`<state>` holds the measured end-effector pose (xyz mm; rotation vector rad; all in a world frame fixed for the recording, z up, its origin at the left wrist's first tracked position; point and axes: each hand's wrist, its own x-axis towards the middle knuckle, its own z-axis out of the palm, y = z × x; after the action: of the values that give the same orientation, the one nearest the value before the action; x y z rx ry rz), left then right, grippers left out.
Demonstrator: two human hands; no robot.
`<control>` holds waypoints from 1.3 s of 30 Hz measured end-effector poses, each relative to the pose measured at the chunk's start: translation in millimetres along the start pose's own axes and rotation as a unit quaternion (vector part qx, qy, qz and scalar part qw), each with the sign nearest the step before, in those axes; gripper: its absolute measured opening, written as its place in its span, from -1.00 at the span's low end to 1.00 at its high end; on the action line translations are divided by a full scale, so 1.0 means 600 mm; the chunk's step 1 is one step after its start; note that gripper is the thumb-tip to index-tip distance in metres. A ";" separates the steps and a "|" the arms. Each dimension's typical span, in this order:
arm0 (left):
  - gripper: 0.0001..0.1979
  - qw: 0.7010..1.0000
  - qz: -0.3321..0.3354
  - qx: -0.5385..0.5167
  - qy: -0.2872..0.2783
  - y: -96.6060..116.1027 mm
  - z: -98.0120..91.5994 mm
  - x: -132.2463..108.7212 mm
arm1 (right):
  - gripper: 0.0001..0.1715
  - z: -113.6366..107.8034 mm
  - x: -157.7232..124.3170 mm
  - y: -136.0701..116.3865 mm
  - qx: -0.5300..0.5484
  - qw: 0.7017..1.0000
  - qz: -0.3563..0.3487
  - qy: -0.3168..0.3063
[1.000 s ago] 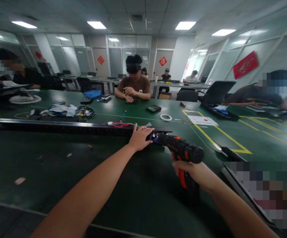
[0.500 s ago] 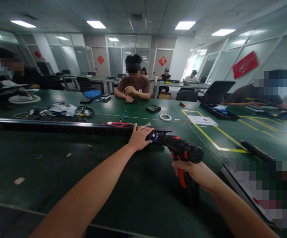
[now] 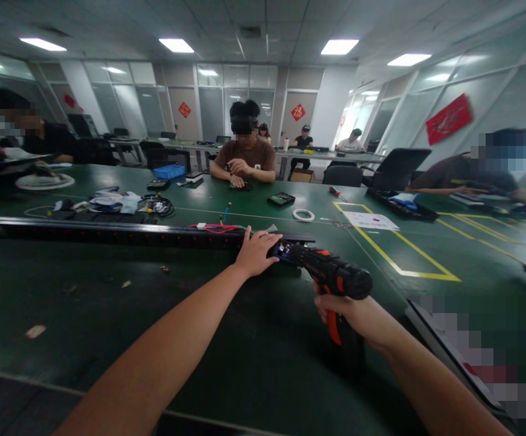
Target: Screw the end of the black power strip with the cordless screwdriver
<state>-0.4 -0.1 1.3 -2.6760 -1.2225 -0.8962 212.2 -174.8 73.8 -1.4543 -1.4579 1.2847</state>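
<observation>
My right hand (image 3: 340,303) is wrapped around the handle of a black and orange cordless drill (image 3: 336,270), which points left. Its front end is at a small blue part with shiny metal bits (image 3: 285,249) at the right end of a long black rail (image 3: 167,236). The drill's tip and the exact contact are too small to make out. My left hand (image 3: 256,251) lies over that end of the rail, fingers stretched out and thumb on the near side. Red wires with a white connector (image 3: 202,226) rest on the rail left of this hand.
Across the green table (image 3: 190,339) sits a person (image 3: 245,145); others work at both sides. Beyond the rail lie a cable bundle (image 3: 158,206), a white ring (image 3: 303,215), a black box (image 3: 282,198) and a screwdriver (image 3: 334,191). A dark-edged board (image 3: 454,351) lies near my right forearm.
A long black object on the right of the table has slid away to the right edge of view. My hands, the drill and the rail have barely moved.
</observation>
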 end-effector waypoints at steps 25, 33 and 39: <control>-0.34 1.000 -0.003 0.002 -0.008 0.001 -0.001 0.001 | -0.60 0.001 -0.004 0.000 0.007 1.000 0.003 0.015; -0.35 1.000 -0.004 0.004 -0.006 0.001 -0.001 0.001 | -0.65 -0.001 -0.003 0.003 0.014 1.000 0.007 0.013; -0.36 1.000 -0.004 0.002 -0.007 0.001 -0.001 0.000 | -0.68 0.002 -0.005 -0.001 0.020 1.000 0.007 0.014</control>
<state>-0.4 -0.4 2.2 -2.6808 -1.2365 -0.8779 211.6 -177.8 74.5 -1.4538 -1.3978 1.2901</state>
